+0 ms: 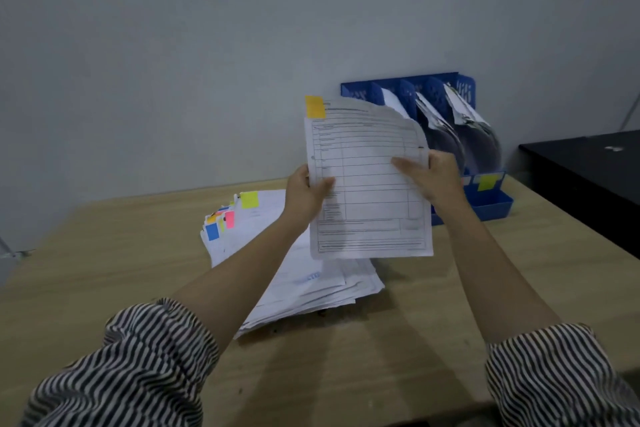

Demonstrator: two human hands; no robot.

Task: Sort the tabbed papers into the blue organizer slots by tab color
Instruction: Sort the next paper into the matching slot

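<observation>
1. The blue organizer [485,204] stands on my worktop [104,253] against the wall, and I place everything else from it.
2. Its upright slots hold papers: a white sheet leans in one of the left slots, and two darker, curling bundles [460,135] fill the two right slots. I cannot tell what tab colours they carry.
3. A yellow-green label [487,182] sticks on the organizer's low front lip, under the right slots.
4. Both my arms reach forward, striped sleeves [138,364] pushed up to the elbows, forearms bare.
5. My left hand [304,194] pinches the left edge of a printed form [367,184], thumb on the face, fingers behind.
6. My right hand [433,173] grips the form's right edge, thumb lying across the front.
7. The form hangs upright in the air between my hands, just in front of the organizer and covering its left part; an orange-yellow tab [315,107] sticks up from its top left corner.
8. The stack of tabbed papers [311,281] lies fanned on the worktop left of the organizer, below the lifted form, with blue, pink and yellow-green tabs along its far left edge.
</observation>
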